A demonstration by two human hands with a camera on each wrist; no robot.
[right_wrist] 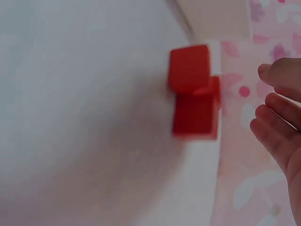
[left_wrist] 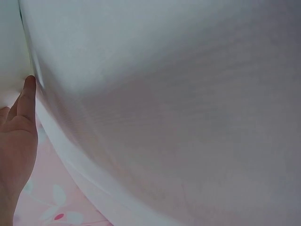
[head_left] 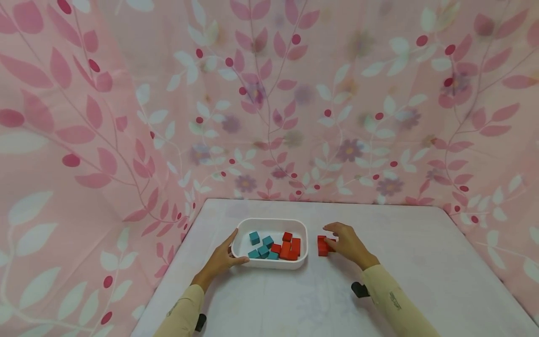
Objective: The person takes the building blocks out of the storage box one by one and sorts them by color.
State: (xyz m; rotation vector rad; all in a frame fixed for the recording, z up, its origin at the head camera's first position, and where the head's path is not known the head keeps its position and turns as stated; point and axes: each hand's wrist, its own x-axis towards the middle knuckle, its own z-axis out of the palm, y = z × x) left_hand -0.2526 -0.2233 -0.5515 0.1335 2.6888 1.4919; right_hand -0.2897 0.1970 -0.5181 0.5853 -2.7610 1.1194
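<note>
From pale cloth sleeves [head_left: 385, 290], holds rounded, smooth white tray [head_left: 273, 264] in left grip [head_left: 221, 259], with right grip [head_left: 349, 241] wide near squared red blocks [head_left: 322, 246].

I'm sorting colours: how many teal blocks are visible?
5, in the white tray: a teal block farthest back, one right of it, one nearer than both, two by the near wall; others may be hidden.

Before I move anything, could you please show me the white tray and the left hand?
White tray [head_left: 273, 264]: head view, on its front wall.
Left hand [head_left: 221, 259]: head view, on the middle of the hand.
</note>
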